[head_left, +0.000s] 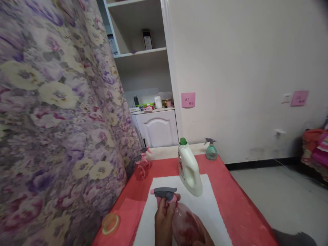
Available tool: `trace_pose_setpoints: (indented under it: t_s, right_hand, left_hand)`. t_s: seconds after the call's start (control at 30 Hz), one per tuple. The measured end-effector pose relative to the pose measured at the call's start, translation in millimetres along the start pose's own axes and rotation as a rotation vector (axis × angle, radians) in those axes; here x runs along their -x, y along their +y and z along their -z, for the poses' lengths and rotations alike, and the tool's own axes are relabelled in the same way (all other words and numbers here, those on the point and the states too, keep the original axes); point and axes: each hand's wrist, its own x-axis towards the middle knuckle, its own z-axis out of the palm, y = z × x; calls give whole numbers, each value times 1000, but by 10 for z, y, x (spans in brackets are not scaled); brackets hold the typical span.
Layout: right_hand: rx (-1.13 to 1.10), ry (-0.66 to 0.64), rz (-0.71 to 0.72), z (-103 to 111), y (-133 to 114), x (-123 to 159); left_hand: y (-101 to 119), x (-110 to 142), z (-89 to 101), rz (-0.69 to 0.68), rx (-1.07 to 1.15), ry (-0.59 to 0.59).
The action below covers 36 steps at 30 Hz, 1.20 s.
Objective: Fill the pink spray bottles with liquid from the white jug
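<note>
My left hand is closed round the neck of a pink spray bottle, just under its grey and pink trigger head. The bottle lies tilted over a white cloth on the red table. Only a little of my right hand shows at the bottom edge, against the bottle's lower body, with its fingers mostly hidden. A white detergent bottle with a green cap stands on the cloth just beyond.
Two more pink spray bottles stand at the table's far left by a flowered curtain. A green spray bottle is at the far edge by the wall. An orange lid lies near left. Behind stands a white cabinet with shelves.
</note>
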Motion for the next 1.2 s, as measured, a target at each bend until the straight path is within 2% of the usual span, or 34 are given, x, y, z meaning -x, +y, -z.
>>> trace_pose_setpoints:
  t_s: [0.23,0.6,0.73,0.93,1.2]
  right_hand:
    - [-58,138,-62,46,158,8]
    - [-172,221,-145,18,218,38]
    - [-162,186,-130,58,271,40]
    - [-141,161,-103,77,296,40]
    - [-131,210,-115,101,254,46]
  left_hand:
    - [81,-41,58,-23,0,44]
    - [213,-74,175,2,389,47]
    - [193,-102,197,-30,332,41]
    - [124,-202,322,30,277,88]
    - [265,-272,513,2,291,64]
